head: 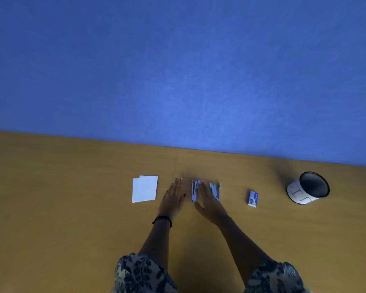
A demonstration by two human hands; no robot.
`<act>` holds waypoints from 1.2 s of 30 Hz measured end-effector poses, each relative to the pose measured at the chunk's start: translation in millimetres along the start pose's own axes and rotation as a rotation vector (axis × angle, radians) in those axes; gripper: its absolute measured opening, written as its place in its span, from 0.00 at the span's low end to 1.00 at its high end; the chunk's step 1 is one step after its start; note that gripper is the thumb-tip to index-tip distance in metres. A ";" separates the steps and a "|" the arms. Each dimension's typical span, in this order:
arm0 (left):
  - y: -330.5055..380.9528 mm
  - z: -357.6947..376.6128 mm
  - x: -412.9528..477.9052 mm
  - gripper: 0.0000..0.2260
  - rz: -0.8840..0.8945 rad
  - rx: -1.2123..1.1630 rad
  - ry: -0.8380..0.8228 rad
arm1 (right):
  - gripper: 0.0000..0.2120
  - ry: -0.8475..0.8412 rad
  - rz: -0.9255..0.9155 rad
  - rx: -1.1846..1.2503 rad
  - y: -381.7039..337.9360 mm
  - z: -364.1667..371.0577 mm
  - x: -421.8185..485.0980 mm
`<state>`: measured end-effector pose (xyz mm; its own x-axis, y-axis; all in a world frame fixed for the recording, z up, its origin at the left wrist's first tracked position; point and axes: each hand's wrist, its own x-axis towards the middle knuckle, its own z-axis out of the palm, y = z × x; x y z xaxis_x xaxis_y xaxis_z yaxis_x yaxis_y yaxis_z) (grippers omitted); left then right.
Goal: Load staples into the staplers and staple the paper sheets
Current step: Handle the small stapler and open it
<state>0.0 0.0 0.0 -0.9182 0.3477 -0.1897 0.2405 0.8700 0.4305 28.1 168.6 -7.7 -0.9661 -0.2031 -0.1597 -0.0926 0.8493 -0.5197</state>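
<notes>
Scene: We see two bare arms in patterned sleeves reach across a wooden worktop (72,208) set against a blue wall (178,70).
Left hand: our left hand (173,197) lies flat, fingers spread, gripping nothing; a dark band circles its wrist.
Right hand: our right hand (209,203) is outstretched and open, fingers over the staplers; whether it touches them we cannot tell.
Staplers: two staplers (205,190), blurred, lie side by side at centre, at 12 o'clock from the right hand.
Paper sheets: the paper sheets (145,188) lie stacked at 9 o'clock from the left hand.
Staple box: a small staple box (252,198) rests at 3 o'clock from the staplers.
Container: a round container (307,188) stands at 3 o'clock, well apart.
</notes>
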 end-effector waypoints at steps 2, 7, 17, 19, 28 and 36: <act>-3.7 3.3 5.6 0.25 -0.026 -0.044 -0.002 | 0.32 0.012 0.044 0.029 -0.5 3.9 7.0; -13.7 15.6 15.3 0.24 -0.041 0.022 -0.025 | 0.33 0.048 0.210 0.125 -13.9 13.4 23.8; -23.5 28.2 32.2 0.25 -0.049 0.088 -0.016 | 0.24 0.170 0.266 0.133 -21.4 20.9 45.4; -21.9 30.5 31.4 0.25 -0.056 0.071 -0.006 | 0.21 0.195 0.267 0.140 -21.6 20.3 47.1; -1.8 34.6 32.8 0.24 -0.116 -0.115 0.002 | 0.14 0.229 0.268 0.167 -15.3 12.6 55.3; 20.0 13.6 26.7 0.17 -0.187 -0.660 0.027 | 0.08 0.352 0.312 0.416 -14.6 -9.7 52.0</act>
<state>-15.4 31.4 -8.4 -0.9352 0.1959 -0.2950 -0.1575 0.5161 0.8419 -23.1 150.4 -0.3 -0.9606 0.2566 -0.1069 0.2393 0.5674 -0.7879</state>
